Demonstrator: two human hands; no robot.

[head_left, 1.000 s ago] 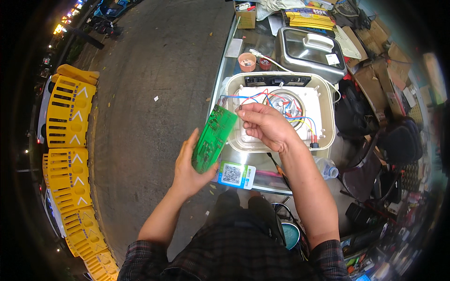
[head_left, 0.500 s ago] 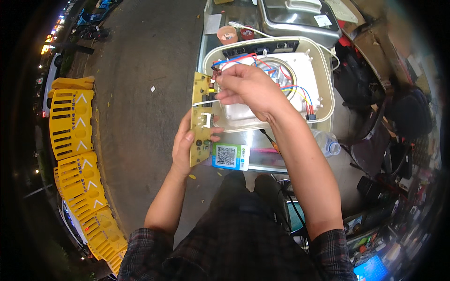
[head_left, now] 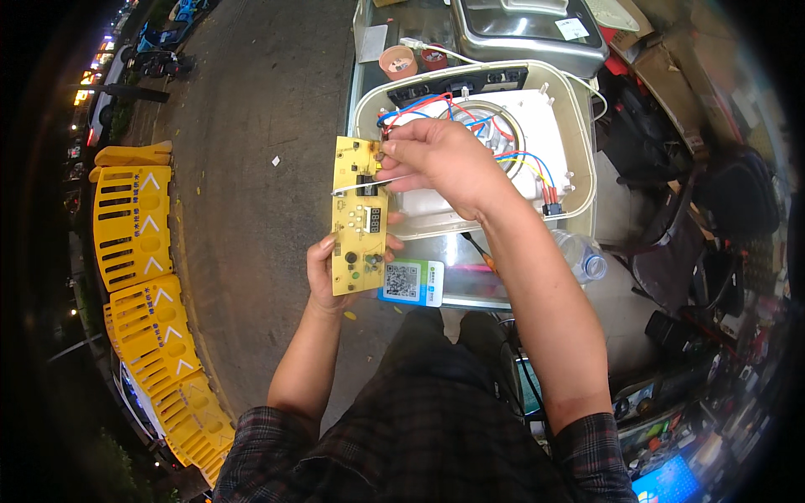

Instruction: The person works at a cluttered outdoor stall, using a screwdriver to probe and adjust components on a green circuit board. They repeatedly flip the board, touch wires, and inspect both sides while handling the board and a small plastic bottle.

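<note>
My left hand [head_left: 321, 267] grips a yellow circuit board [head_left: 349, 243] near its lower end, thumb on the face and fingers behind. The board stands upright with its face toward me, showing a small digit display, a dark chip and round components. My right hand [head_left: 436, 159] is closed in a pinch at the board's upper right edge. From under its fingers a thin silvery rod-like tool [head_left: 360, 187] runs left across the board; its other end is hidden. Beyond lies an opened cream appliance housing [head_left: 587, 159] with red, blue and yellow wires [head_left: 524, 159] and a round metal coil.
On the glass counter [head_left: 470, 285] are an orange cup [head_left: 398, 61], a code card [head_left: 432, 289], a screwdriver [head_left: 482, 251] and a clear bottle [head_left: 587, 260]. A metal-sided appliance [head_left: 537, 46] stands behind. Yellow barriers [head_left: 134, 226] line the road at left.
The board has turned its face more toward me, baring the display. My right hand stays at its upper edge, and the silvery tool still lies across it. The view has shifted slightly.
</note>
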